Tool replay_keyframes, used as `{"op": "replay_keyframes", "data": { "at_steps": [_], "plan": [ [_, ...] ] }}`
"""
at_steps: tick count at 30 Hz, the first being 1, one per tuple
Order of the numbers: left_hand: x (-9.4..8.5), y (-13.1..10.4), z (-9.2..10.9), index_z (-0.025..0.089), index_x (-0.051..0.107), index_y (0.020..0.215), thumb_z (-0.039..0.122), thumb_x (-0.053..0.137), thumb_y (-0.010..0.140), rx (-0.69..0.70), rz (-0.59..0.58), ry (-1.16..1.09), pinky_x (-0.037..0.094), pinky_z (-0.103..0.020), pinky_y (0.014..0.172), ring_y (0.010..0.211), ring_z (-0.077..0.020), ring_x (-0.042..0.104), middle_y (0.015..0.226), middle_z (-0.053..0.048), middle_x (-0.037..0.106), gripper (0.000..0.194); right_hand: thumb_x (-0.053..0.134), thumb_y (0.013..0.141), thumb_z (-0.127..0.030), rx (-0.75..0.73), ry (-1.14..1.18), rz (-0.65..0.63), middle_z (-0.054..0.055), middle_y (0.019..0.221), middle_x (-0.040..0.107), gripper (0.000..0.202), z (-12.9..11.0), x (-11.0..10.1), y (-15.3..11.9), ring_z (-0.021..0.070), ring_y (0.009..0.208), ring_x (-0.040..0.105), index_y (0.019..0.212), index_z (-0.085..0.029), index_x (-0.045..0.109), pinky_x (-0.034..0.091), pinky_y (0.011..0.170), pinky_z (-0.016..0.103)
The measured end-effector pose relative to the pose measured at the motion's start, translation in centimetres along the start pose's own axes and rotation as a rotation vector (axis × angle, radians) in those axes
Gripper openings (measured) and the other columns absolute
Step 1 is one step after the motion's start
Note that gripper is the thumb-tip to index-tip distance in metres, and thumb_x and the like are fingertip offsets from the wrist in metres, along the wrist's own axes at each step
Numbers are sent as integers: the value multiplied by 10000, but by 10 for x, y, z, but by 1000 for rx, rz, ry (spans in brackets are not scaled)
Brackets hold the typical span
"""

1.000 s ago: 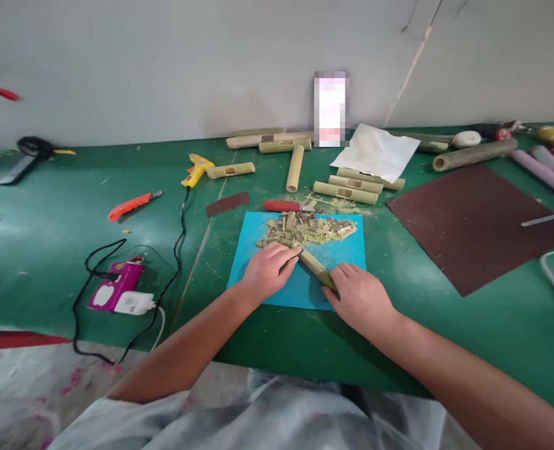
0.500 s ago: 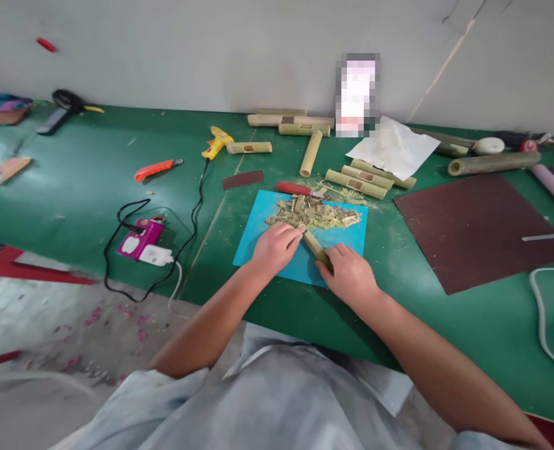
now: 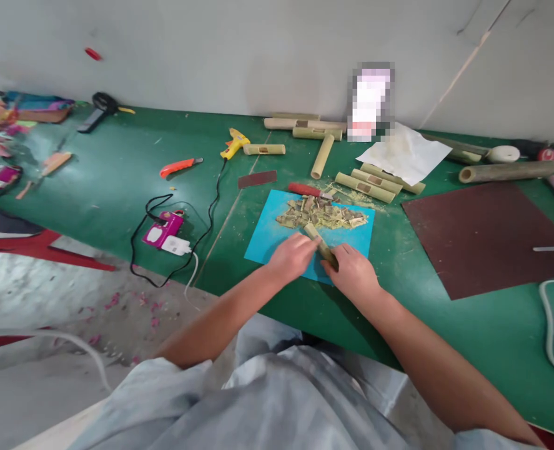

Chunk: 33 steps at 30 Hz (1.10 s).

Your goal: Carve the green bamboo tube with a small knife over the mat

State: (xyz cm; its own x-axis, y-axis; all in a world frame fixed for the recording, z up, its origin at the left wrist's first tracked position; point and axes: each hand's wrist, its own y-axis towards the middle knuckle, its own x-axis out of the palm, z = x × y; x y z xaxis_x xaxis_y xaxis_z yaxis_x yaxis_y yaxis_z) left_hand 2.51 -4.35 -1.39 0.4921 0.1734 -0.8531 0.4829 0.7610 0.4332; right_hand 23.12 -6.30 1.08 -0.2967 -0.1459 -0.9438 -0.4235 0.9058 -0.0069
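A short bamboo tube (image 3: 321, 242) slants over a blue sheet (image 3: 260, 234). My right hand (image 3: 353, 272) is closed around its near end. The fingers of my left hand (image 3: 292, 257) are pressed together against the tube's left side, around its middle. Whether anything small lies under those fingertips is hidden. The tube's far end shows beyond my left fingers, close to a heap of bamboo chips and shavings (image 3: 321, 212). A red-handled knife (image 3: 306, 189) lies just behind the heap.
Several bamboo tubes with cut openings (image 3: 365, 187) lie behind the sheet. A yellow glue gun (image 3: 234, 144), an orange cutter (image 3: 179, 167) and a magenta power block (image 3: 163, 230) with cords are to the left. Brown sheet (image 3: 487, 237) lies right; a phone (image 3: 370, 103) leans on the wall.
My left hand has slid from the tube's far end back toward its middle, uncovering that end. My right hand still grips the near end. The camera view has shifted slightly left.
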Motion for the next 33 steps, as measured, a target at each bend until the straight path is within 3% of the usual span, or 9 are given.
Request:
{"op": "replay_keyframes", "data": {
  "at_steps": [11,15,18,22,28,33],
  "plan": [
    [0,2,-8,65,658,1203,234,375,1053,78,-17,-4,546,-326,714,759,-188,627,808,-97,676,362,550,935,-280,28,-32,5,109,894,651,153,-7,-1,-5,226,849,610,870,-155,612,413,706,320],
    [-6,3,-17,56,659,1201,213,374,1049,34,18,17,552,-344,751,814,-201,641,860,-123,686,359,534,925,-253,13,-19,38,101,892,637,121,-7,2,-10,221,846,594,868,-171,603,418,707,318],
    [-5,-1,-10,66,641,1230,211,355,1056,22,25,23,549,-334,738,798,-193,633,848,-114,682,365,554,916,-259,15,15,84,90,863,624,111,-4,9,-15,222,823,588,870,-174,608,436,712,323],
    [-1,-9,9,106,650,1215,232,360,1058,123,-42,-11,537,-300,692,727,-171,610,787,-73,665,353,562,921,-285,10,76,158,77,841,616,116,1,20,-20,221,818,583,886,-188,616,464,746,332],
    [-2,-5,-2,67,625,1236,202,299,1057,88,-3,12,541,-346,713,767,-200,609,829,-109,663,396,570,926,-324,11,129,247,83,847,625,160,4,30,-22,232,816,582,955,-182,638,484,750,354],
    [-2,-4,-2,118,665,1167,238,343,1061,130,9,20,527,-302,692,735,-174,597,794,-72,659,359,584,914,-322,9,144,265,88,860,635,176,3,32,-23,235,824,592,979,-170,645,496,758,360]
  ]
}}
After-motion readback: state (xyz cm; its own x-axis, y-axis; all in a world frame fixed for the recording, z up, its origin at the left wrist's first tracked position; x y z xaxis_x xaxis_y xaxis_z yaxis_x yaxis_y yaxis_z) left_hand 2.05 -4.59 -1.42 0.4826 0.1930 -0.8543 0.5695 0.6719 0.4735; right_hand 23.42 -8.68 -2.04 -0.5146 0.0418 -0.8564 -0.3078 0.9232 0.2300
